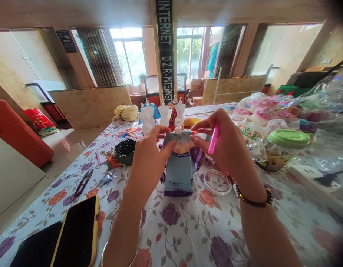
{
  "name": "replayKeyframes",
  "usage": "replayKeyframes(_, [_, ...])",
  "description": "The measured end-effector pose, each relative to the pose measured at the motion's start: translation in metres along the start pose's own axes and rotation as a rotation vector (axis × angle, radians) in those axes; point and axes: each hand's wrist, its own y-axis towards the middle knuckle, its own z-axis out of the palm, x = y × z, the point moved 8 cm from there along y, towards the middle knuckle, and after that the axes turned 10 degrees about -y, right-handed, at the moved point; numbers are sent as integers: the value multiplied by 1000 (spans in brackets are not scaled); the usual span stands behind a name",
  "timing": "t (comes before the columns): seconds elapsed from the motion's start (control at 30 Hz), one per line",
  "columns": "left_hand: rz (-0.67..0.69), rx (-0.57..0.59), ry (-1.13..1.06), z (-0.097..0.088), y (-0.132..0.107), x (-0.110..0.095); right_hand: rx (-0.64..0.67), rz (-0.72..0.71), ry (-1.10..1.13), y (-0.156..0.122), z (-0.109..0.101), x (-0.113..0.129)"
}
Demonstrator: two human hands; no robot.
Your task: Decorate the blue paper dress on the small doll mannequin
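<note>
A miniature blue-grey dress with a dark purple hem stands upright on a small white dress form in front of me. My left hand grips the dress at its left shoulder, thumb in front and the other fingers behind. At the opposite shoulder, my right hand pinches the edge of the dress between thumb and forefinger. That same hand also carries a pink pen-like stick, tucked between its fingers and slanting downward. Purple patterned cloth shows behind the skirt.
White dress forms stand behind. Left lie a dark basket, thread snips and a yellow-cased phone. Right are a tape roll, a green-lidded jar, a power strip and plastic bags.
</note>
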Motion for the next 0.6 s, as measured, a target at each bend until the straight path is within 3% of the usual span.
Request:
replayKeyframes(0.27, [-84, 158, 143, -6, -11, 21, -11, -3, -80, 1, -16, -1])
replayKeyframes(0.43, [-230, 240, 169, -9, -20, 55, -38, -7, -58, 1, -17, -4])
replayKeyframes(0.6, [-364, 317, -28, -4, -31, 93, -16, -22, -28, 1, -13, -9])
